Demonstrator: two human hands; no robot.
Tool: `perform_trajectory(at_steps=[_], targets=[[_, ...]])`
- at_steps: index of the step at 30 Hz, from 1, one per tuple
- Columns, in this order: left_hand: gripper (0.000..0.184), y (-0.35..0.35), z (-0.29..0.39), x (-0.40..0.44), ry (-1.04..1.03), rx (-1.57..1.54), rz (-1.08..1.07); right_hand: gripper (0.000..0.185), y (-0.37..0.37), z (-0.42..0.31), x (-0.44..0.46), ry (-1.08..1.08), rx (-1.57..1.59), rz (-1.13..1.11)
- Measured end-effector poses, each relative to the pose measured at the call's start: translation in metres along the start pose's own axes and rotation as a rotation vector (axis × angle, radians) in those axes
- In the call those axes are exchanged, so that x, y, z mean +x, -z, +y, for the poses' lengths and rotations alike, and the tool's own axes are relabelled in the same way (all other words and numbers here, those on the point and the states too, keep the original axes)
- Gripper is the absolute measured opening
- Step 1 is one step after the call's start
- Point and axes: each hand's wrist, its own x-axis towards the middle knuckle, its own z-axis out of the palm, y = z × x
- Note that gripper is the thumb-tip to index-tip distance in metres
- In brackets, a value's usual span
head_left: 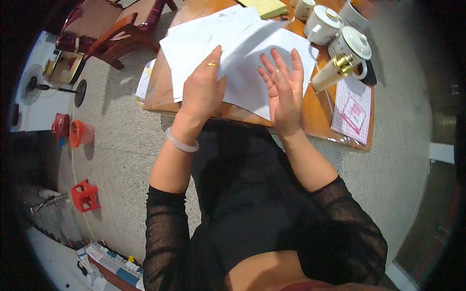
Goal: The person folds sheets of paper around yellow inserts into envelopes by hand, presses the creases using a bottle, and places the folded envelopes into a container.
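Note:
My left hand [204, 89], with a gold ring and a pale bangle on the wrist, is closed on the near edge of a white paper sheet [245, 46]. That sheet bends upward to the right, its far corner lifted. Beneath it, more white sheets [194, 41] lie fanned over the wooden table [315, 119]; faint marks show on some. My right hand [285, 94] is held palm up over the lower sheets, fingers spread and holding nothing. Just right of it stands a cream bottle with a gold top [330, 72].
Lidded white mugs [324, 24] crowd the table's back right. A pink-and-white notebook [352, 111] lies at the right edge, and a yellow pad [262, 7] at the back. Left on the floor are a wooden armchair [116, 36], a red stool [86, 196] and an orange basket [81, 133].

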Motion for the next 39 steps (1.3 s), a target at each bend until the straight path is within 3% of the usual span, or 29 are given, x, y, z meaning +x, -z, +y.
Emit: perform_trajectory(at_steps=[2,3,5,8,10,12,15,16,20,25,31,33,37,39], targets=[[0.049,0.013,-0.012,0.003,0.084,-0.086,0.087,0.074,0.004,0.01,0.009,0.037,-0.122,0.02],[0.047,0.02,-0.018,0.004,0.311,-0.463,0.033,0.08,0.004,0.012,0.013,-0.021,-0.173,0.054],[0.046,0.022,-0.031,-0.005,0.412,-1.173,0.045,0.087,0.005,0.017,0.022,-0.073,-0.269,0.029],[0.049,0.01,-0.038,-0.03,0.337,-1.483,0.041,0.104,-0.008,0.01,0.033,-0.208,-0.174,-0.148],[0.051,0.006,-0.032,-0.036,0.337,-1.425,-0.023,0.112,-0.017,-0.003,0.032,-0.264,-0.27,-0.256],[0.052,-0.008,-0.024,-0.037,0.216,-1.261,-0.044,0.114,-0.013,0.004,0.028,-0.026,-0.495,-0.276],[0.051,-0.02,-0.018,-0.031,0.049,-0.948,0.134,0.115,-0.012,0.005,0.025,0.167,-0.743,-0.29],[0.056,-0.023,-0.016,-0.029,0.102,-0.972,0.213,0.115,-0.013,0.004,0.023,0.217,-0.788,-0.305],[0.067,-0.016,-0.007,-0.021,-0.067,-0.999,0.347,0.118,-0.007,0.006,0.029,0.406,-0.97,-0.387],[0.064,0.01,0.013,-0.017,0.08,-0.889,0.335,0.122,-0.003,0.015,0.023,0.278,-0.811,-0.396],[0.048,0.004,0.005,-0.018,0.054,-1.005,0.372,0.122,-0.006,0.013,0.019,0.038,-0.722,-0.369],[0.048,0.005,0.003,-0.021,0.053,-1.021,0.381,0.12,0.004,0.019,0.018,0.0,-0.785,-0.4],[0.052,0.01,0.001,-0.027,0.117,-0.995,0.372,0.112,0.003,0.017,0.015,-0.151,-0.529,-0.391],[0.059,0.016,-0.002,-0.017,0.027,-1.134,0.347,0.105,-0.002,0.014,0.015,-0.089,-0.53,-0.374]])
